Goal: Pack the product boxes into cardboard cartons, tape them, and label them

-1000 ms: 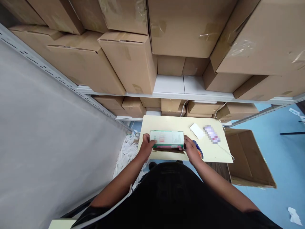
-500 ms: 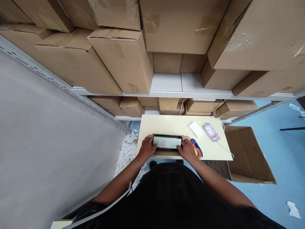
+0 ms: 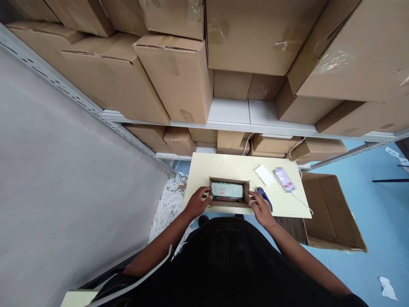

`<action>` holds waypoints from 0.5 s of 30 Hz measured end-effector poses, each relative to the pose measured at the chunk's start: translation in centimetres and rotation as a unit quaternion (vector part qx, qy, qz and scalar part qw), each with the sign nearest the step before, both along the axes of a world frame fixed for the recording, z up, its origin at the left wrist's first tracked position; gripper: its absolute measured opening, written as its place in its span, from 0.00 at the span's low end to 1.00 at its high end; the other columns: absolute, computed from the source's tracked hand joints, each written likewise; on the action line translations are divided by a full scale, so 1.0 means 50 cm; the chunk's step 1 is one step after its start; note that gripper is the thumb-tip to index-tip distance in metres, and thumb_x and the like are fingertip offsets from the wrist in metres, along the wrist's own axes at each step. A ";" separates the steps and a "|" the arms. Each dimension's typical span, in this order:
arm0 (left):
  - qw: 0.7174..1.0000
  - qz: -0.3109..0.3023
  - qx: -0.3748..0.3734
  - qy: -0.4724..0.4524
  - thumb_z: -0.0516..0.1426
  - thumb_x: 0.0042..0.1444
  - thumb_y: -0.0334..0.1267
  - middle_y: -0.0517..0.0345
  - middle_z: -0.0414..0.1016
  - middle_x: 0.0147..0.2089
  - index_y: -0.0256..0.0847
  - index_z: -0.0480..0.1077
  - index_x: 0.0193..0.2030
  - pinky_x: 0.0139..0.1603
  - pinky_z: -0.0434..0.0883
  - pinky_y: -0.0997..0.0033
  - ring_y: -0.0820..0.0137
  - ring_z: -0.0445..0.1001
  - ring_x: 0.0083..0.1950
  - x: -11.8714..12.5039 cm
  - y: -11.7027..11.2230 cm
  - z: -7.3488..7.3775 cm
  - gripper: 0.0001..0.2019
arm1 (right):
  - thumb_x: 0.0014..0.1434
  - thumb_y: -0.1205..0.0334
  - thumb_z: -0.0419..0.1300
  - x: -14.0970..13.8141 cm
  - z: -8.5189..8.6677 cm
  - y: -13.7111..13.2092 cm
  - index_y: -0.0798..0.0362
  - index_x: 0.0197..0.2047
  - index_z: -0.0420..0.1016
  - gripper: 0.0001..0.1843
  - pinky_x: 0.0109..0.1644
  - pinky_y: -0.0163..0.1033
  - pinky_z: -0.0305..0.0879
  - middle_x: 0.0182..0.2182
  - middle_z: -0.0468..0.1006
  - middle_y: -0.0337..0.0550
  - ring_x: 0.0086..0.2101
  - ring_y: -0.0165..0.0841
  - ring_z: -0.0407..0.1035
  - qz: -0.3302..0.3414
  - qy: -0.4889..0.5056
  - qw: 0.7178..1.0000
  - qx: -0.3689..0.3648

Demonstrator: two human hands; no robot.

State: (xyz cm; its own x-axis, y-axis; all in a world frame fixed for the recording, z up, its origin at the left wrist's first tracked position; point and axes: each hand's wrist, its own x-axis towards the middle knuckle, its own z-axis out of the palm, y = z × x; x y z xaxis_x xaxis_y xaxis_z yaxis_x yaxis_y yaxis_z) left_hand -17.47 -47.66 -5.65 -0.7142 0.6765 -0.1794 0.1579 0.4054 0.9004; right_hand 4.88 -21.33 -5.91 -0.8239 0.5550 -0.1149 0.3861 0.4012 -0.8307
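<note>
Between your two grips, the pale green carton (image 3: 226,190) lies inside an open cardboard box (image 3: 230,204), its long axis running left to right across your body. One end faces your left grip (image 3: 198,202), the other your right grip (image 3: 262,209); the printed face looks up, and a gap shows past its right end. Each grip has bent, slightly spread fingers at its own end of the box; you cannot tell from here whether either pinches the wall.

Just beside your right grip, and partly hidden by it, sits a blue tape dispenser (image 3: 264,196), the nearest thing in that hand's way. Beyond it on the worktop (image 3: 211,164) lie a flat white card (image 3: 264,175) and a blurred-out purplish object (image 3: 284,180). Well right of that grip gapes a large brown carton (image 3: 332,209).

The box is plain brown board with straight walls, oblong like the smooth carton inside; the worktop is cream and smooth.
</note>
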 end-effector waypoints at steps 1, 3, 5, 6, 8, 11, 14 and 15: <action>1.000 -0.001 0.000 0.010 0.57 0.63 0.43 0.48 0.75 0.59 0.43 0.71 0.57 0.56 0.76 0.58 0.60 0.76 0.58 0.003 0.004 0.002 0.17 | 0.65 0.48 0.56 -0.006 0.003 -0.009 0.48 0.62 0.71 0.25 0.53 0.46 0.72 0.56 0.76 0.49 0.50 0.41 0.74 0.018 -0.002 1.000 0.003; 1.000 0.028 -0.008 0.007 0.58 0.62 0.43 0.47 0.75 0.58 0.41 0.70 0.57 0.55 0.76 0.58 0.59 0.76 0.58 0.007 0.012 0.006 0.18 | 0.64 0.48 0.57 -0.019 0.006 -0.022 0.49 0.63 0.70 0.27 0.50 0.46 0.74 0.56 0.76 0.51 0.49 0.42 0.74 -0.003 -0.020 1.000 0.005; 0.998 0.055 -0.011 -0.019 0.59 0.61 0.45 0.44 0.74 0.60 0.40 0.67 0.60 0.53 0.77 0.58 0.58 0.75 0.60 0.007 0.018 0.009 0.22 | 0.62 0.46 0.59 -0.028 0.005 -0.029 0.50 0.64 0.68 0.31 0.49 0.46 0.74 0.58 0.75 0.51 0.48 0.42 0.74 -0.054 -0.040 0.998 -0.013; 0.997 0.062 -0.014 -0.034 0.61 0.60 0.46 0.42 0.72 0.63 0.39 0.65 0.63 0.53 0.77 0.58 0.56 0.74 0.62 0.007 0.020 0.009 0.26 | 0.60 0.45 0.61 -0.031 0.002 -0.030 0.50 0.65 0.67 0.33 0.49 0.46 0.75 0.58 0.76 0.51 0.48 0.43 0.75 -0.081 -0.049 0.995 -0.031; 0.995 0.072 -0.029 -0.066 0.64 0.56 0.46 0.38 0.66 0.69 0.39 0.60 0.68 0.55 0.76 0.56 0.54 0.73 0.64 0.007 0.023 0.006 0.35 | 0.56 0.45 0.65 -0.034 -0.007 -0.029 0.49 0.67 0.65 0.39 0.48 0.45 0.76 0.56 0.77 0.50 0.47 0.43 0.76 -0.139 -0.070 0.984 -0.085; 0.989 0.065 -0.050 -0.122 0.64 0.55 0.42 0.40 0.67 0.70 0.39 0.61 0.68 0.63 0.72 0.53 0.52 0.73 0.65 0.008 0.028 -0.007 0.35 | 0.53 0.49 0.67 -0.040 -0.020 -0.022 0.48 0.67 0.64 0.41 0.43 0.44 0.78 0.50 0.80 0.47 0.42 0.42 0.78 -0.237 -0.083 0.946 -0.206; 0.981 0.063 -0.031 -0.180 0.60 0.56 0.41 0.45 0.71 0.68 0.41 0.64 0.68 0.66 0.70 0.54 0.53 0.71 0.68 0.012 0.035 -0.028 0.32 | 0.52 0.52 0.67 -0.047 -0.032 -0.016 0.47 0.65 0.66 0.38 0.42 0.41 0.79 0.48 0.81 0.46 0.42 0.40 0.78 -0.270 -0.069 0.911 -0.305; 0.976 0.071 -0.021 -0.204 0.59 0.57 0.42 0.47 0.71 0.69 0.42 0.62 0.70 0.65 0.71 0.54 0.54 0.71 0.68 0.015 0.038 -0.034 0.32 | 0.51 0.53 0.69 -0.049 -0.036 -0.014 0.47 0.63 0.68 0.37 0.41 0.41 0.79 0.49 0.81 0.46 0.43 0.40 0.78 -0.258 -0.073 0.906 -0.327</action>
State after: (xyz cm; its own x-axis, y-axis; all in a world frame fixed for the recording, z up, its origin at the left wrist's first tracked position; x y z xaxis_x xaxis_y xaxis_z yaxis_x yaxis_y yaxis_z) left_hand -16.72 -45.78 -7.35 -0.6633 0.5623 -0.4939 -0.2707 0.4350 0.8588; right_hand 2.44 -22.02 -7.74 -0.4236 0.6365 -0.6445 0.5064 -0.4236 -0.7511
